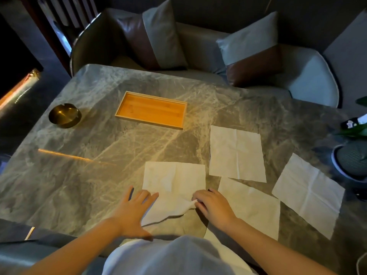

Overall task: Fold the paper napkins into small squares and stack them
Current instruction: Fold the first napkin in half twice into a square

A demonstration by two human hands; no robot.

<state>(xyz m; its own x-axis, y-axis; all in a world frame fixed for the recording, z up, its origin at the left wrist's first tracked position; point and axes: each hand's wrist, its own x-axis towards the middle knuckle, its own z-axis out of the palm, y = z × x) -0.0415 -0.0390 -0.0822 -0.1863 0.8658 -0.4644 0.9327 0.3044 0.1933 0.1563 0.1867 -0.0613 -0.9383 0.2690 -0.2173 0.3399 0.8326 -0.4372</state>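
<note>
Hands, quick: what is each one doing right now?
Left hand: open, fingers spread, flat at the left edge of the napkin.
Right hand: closed, pinching that napkin's lifted near corner.

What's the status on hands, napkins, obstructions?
Left hand flat, pinning nearest napkin. Right hand pinching its near corner, lifting. Three other napkins unfolded; no stack. Nothing in the way.

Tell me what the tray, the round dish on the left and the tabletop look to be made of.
Tray: light wood, possibly bamboo, going by the pale rim and the straight grain lines along its floor; matte.
Round dish: metal with a brass-like tone, its inside giving a brushed sheen; the notched rim suggests an ashtray.
Tabletop: grey stone or a stone-look slab, with pale veining and a polished surface that reflects a streak of light.
</note>
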